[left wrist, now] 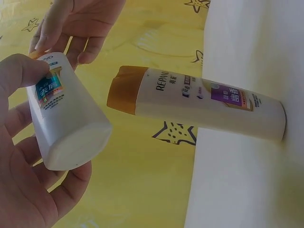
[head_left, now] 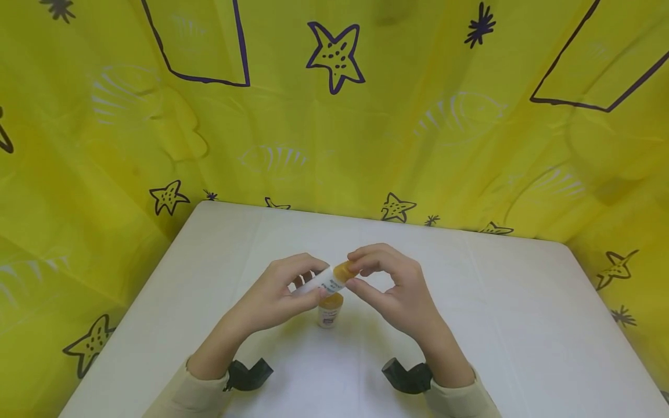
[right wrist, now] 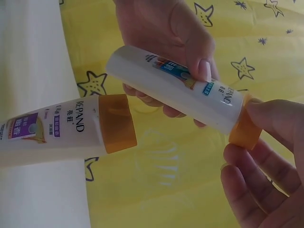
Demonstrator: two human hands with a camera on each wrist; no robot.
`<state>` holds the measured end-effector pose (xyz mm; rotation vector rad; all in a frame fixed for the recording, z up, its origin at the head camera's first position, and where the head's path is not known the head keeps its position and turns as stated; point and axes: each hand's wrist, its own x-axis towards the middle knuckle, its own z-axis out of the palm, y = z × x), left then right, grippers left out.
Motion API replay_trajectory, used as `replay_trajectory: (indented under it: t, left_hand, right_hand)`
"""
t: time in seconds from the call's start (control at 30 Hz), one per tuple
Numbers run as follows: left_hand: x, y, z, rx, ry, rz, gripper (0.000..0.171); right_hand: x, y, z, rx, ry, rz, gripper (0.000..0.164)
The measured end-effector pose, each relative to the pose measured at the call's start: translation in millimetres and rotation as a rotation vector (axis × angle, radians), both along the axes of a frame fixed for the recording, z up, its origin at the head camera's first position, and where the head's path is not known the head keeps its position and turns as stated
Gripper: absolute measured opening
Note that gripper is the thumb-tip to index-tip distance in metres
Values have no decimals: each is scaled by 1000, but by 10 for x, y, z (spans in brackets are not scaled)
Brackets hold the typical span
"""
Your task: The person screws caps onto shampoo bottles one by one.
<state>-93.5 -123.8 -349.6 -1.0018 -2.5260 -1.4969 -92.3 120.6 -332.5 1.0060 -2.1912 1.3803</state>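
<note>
Above the table, my left hand (head_left: 284, 290) grips a white shampoo-type bottle (right wrist: 175, 90) with a teal label, its fingers and thumb round the body. The bottle is tilted, base toward the left and orange cap (right wrist: 246, 126) toward the right. My right hand (head_left: 399, 287) pinches that cap between thumb and fingers. The cap sits on the bottle. A second white bottle (left wrist: 204, 97), with a purple label and an orange cap (left wrist: 127, 90), stands upright on the table just below the held one. Neither hand grips this standing bottle.
The table has a white top (head_left: 522, 302). Behind it and at its sides hangs a yellow curtain (head_left: 282, 116) printed with stars and fish. A black wrist device (head_left: 250, 374) is on the left wrist, and another black device (head_left: 407, 376) is on the right.
</note>
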Motion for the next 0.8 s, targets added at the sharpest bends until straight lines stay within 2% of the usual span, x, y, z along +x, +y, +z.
replay_trajectory:
  t: [0.17, 0.4, 0.8]
  left_hand:
    - [-9, -6, -2, -10, 26, 24, 21]
    - [-25, -12, -1, -6, 32, 25, 19]
    - [-22, -21, 4, 0, -3, 18, 19]
  right_hand:
    - [-3, -7, 3, -1, -9, 15, 26]
    - [12, -20, 4, 1, -46, 40, 34]
    - [0, -17, -10, -9, 0, 65, 35]
